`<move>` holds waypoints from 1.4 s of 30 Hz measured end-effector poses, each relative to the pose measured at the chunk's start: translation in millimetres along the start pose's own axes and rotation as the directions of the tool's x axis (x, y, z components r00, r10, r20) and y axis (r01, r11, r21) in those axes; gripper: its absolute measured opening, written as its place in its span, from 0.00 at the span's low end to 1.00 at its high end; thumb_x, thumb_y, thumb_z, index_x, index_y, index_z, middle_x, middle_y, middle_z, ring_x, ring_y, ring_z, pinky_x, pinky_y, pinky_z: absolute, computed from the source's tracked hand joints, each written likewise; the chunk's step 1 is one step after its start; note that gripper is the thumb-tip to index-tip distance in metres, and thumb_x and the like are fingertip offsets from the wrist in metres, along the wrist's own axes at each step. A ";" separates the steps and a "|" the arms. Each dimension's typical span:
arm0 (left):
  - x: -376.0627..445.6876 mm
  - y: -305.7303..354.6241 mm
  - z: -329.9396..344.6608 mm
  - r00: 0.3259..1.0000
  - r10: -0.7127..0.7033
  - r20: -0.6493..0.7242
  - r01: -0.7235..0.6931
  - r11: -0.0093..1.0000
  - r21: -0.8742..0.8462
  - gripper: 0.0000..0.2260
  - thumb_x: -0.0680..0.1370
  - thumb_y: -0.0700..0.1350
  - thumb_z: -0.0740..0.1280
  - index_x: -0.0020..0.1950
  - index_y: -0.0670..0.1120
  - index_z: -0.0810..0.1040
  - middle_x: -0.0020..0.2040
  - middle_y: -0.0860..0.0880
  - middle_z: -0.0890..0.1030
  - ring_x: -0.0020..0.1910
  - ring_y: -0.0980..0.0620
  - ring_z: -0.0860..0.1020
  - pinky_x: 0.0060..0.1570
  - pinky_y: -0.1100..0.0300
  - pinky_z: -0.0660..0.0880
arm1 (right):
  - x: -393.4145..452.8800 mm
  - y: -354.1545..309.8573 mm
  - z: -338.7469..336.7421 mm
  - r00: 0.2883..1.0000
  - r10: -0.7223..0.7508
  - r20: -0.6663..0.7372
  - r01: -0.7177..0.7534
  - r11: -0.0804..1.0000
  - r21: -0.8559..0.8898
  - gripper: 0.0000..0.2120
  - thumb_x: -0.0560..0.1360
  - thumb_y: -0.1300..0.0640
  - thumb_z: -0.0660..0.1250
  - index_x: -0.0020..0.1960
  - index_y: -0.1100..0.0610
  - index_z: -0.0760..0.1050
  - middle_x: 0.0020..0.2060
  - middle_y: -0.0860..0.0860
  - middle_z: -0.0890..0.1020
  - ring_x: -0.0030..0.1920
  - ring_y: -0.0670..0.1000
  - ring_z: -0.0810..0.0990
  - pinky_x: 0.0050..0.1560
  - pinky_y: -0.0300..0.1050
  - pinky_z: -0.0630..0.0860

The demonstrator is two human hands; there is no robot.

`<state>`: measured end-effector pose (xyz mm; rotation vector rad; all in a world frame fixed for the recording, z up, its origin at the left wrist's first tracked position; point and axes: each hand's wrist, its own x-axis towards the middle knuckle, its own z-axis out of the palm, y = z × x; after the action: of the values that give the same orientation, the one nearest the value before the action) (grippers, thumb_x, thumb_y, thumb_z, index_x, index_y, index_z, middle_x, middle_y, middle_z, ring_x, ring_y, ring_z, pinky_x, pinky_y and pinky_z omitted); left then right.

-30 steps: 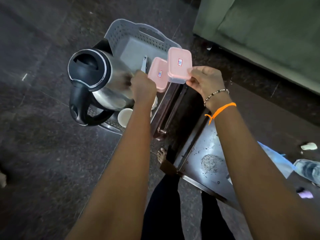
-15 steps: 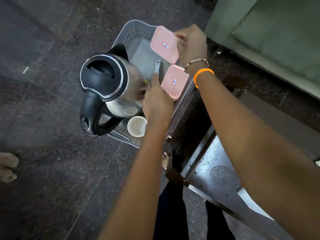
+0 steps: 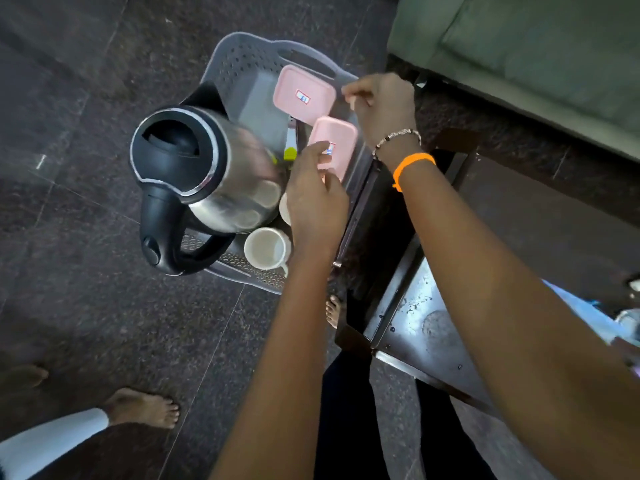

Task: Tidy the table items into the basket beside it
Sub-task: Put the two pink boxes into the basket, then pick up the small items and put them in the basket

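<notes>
Basket's filling up, table not quite cleared

Left hand (image 3: 317,202) fingers loosely curled over the near box (image 3: 333,147), grip unclear; right hand (image 3: 381,105) loosely curled, empty, beside the far box (image 3: 304,97). Kettle (image 3: 204,171) and cup (image 3: 266,247) sit in the basket (image 3: 239,64); blurry bits remain on the table (image 3: 426,327).

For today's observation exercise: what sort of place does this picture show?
Probably a home living room: a green sofa beside a low dark table, and a grey basket holding a kettle and cup.

Your grey perforated basket (image 3: 239,69) holds two pink lidded boxes (image 3: 304,95) (image 3: 337,140), steel kettle (image 3: 207,168), white mug (image 3: 265,249).
</notes>
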<state>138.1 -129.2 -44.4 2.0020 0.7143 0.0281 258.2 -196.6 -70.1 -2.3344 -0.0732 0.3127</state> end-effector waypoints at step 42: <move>-259.2 20.5 424.9 0.777 0.078 0.625 -0.489 0.699 0.521 0.14 0.74 0.33 0.57 0.53 0.40 0.80 0.54 0.40 0.81 0.54 0.41 0.79 0.56 0.54 0.75 | -364.0 471.2 -195.0 0.533 0.819 -0.214 -0.795 0.571 0.206 0.18 0.72 0.67 0.61 0.60 0.57 0.74 0.65 0.60 0.65 0.65 0.61 0.65 0.53 0.39 0.54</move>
<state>62.7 -601.9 -182.6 2.6056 -0.0405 -0.7049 -65.6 -717.6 -197.7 -2.1426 1.2021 0.4008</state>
